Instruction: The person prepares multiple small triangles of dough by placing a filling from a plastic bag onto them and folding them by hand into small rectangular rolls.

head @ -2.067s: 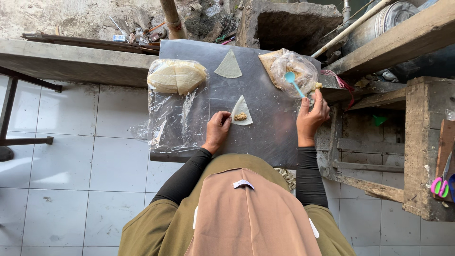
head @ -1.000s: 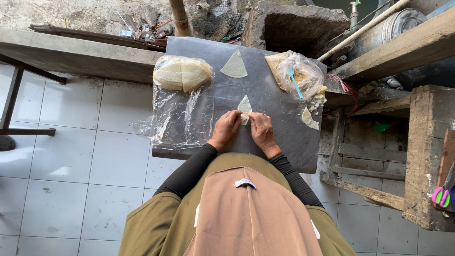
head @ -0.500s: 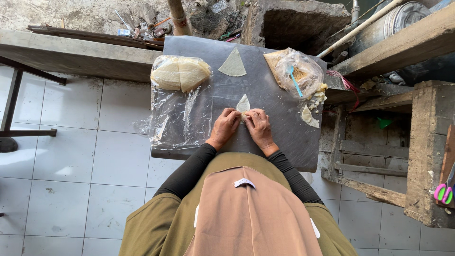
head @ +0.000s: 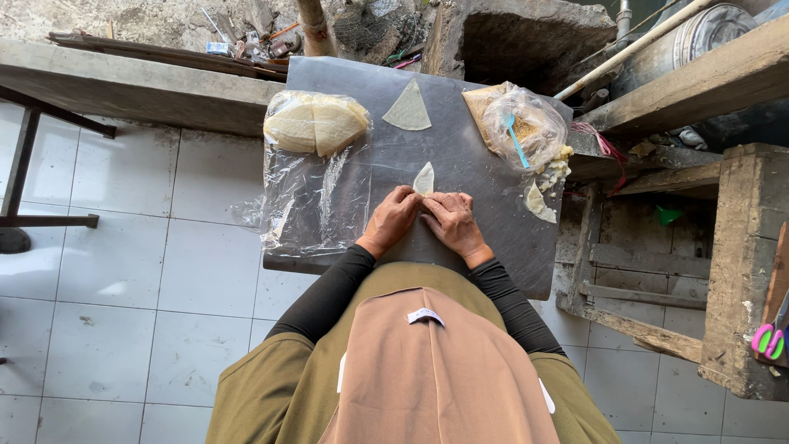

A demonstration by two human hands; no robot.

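On a grey board [head: 485,156] lies a small pale pastry wrapper [head: 425,178], partly folded. My left hand [head: 393,217] and my right hand [head: 450,220] both pinch its near end, fingertips touching. A second triangular wrapper [head: 408,107] lies flat at the far side of the board. A stack of wrappers [head: 314,123] sits in a clear plastic bag [head: 304,197] at the left. At the right a plastic bag of filling [head: 532,127] holds a light blue spoon [head: 516,141].
Folded pastry pieces [head: 546,191] lie at the board's right edge. A concrete ledge [head: 131,90] runs along the far left. Wooden shelving [head: 731,205] stands to the right, with pink and green scissors [head: 768,339] on it. White tiled floor [head: 107,296] lies below.
My right hand left the filling bag and came to the wrapper beside my left hand. Both hands now work the wrapper, which has become narrower and folded.
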